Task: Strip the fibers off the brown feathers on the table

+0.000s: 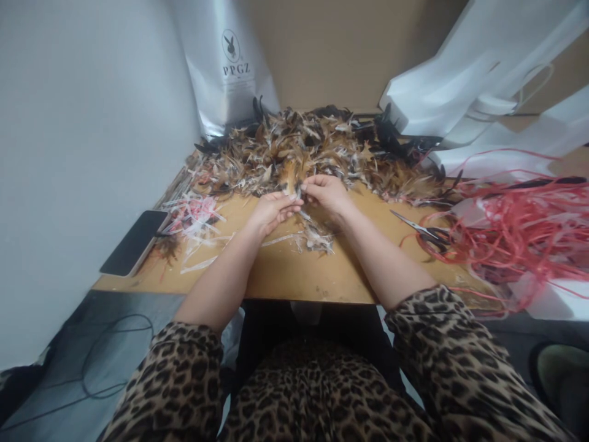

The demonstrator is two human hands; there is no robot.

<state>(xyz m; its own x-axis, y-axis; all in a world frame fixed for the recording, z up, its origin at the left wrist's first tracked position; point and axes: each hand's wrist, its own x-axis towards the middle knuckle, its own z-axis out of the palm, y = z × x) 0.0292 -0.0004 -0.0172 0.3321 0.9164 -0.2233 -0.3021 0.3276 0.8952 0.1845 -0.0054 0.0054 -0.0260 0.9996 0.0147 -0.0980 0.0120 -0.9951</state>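
A small tuft of orange-brown feathers (291, 174) stands up between my two hands. My left hand (275, 209) is closed in a pinch round its base, palm turned partly up. From the other side my right hand (324, 191) pinches at the same tuft, thumb and forefinger together at its right edge. Just behind them rises a large heap of brown, white and black feathers (313, 138). Below my right hand a little pile of pale fluff (317, 238) lies on the wooden table (313, 279).
Scissors (418, 228) lie at the right, against a tangle of red plastic ribbon (519, 227). To the left are a phone (134, 243) and pink and white strips (193, 215). A silver-white bag (230, 73) stands at the back; white bags (442, 80) lean at the right.
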